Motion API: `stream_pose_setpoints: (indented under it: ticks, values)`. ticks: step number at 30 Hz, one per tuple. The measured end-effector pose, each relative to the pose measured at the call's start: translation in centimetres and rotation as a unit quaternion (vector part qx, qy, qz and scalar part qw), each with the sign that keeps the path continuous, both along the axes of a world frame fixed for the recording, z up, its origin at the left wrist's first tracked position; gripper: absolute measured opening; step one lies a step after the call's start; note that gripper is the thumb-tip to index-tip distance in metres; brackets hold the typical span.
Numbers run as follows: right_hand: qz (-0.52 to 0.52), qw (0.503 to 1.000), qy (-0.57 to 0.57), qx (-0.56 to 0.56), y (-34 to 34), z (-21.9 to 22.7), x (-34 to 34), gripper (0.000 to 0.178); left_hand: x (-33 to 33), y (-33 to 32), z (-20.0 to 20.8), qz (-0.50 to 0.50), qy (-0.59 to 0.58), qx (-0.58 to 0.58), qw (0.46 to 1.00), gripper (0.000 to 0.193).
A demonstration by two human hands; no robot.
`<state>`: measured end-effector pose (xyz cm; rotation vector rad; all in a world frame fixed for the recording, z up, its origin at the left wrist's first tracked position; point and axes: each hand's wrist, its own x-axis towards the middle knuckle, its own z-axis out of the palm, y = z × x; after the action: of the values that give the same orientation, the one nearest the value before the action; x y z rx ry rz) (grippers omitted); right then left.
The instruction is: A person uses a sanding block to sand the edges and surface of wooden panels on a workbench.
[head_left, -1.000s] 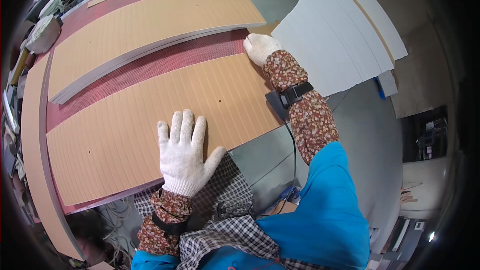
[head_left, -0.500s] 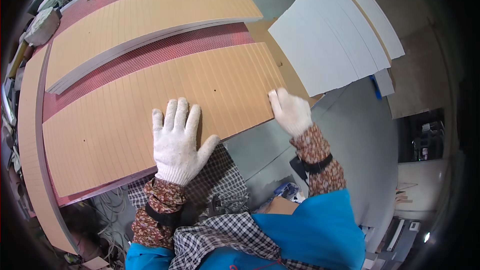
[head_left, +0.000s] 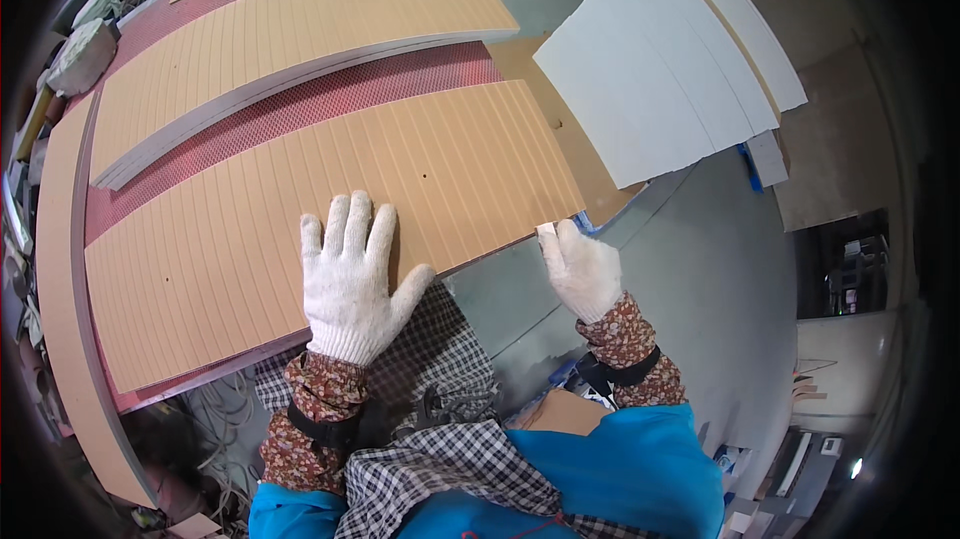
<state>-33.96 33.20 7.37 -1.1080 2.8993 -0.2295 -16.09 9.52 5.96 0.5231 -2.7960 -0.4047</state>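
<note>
A long tan panel with shallow grooves across it lies on the red mesh-covered table in front of me. My left hand, in a white knit glove, rests flat on its near edge with fingers stretched and thumb out. At the panel's near right corner, my right hand, gloved too, is closed in a pinch. A small pale flat piece shows at its fingertips, against the panel's edge; its kind is unclear.
Behind lies a stack of similar tan panels on the red mesh. A narrow tan board runs along the left side. White panels rest on brown cardboard to the right. Cables hang below the table.
My right hand has moved down toward me, from the panel's right end to its near right corner. My left hand stays flat in place.
</note>
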Motion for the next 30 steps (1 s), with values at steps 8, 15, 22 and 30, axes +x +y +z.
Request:
stream_pose_setpoints:
  ticks: [8,15,22,30]
  values:
    - [0.114,0.99,0.084,0.025,-0.7,0.4,-1.4,0.021,0.0,0.2,0.0,-0.001,-0.002,0.001,1.0,0.079]
    - [0.067,0.997,0.037,0.029,-9.5,0.2,-8.5,0.036,-0.2,0.1,0.2,0.001,0.003,0.009,1.0,0.078]
    - [0.035,0.999,0.021,0.032,-18.6,0.1,-15.0,0.041,-0.1,0.0,0.4,-0.003,0.007,0.018,1.0,0.078]
    - [0.035,0.998,0.036,0.05,-19.4,-0.6,-15.3,0.04,0.2,0.0,0.1,-0.001,0.031,0.025,0.999,0.076]
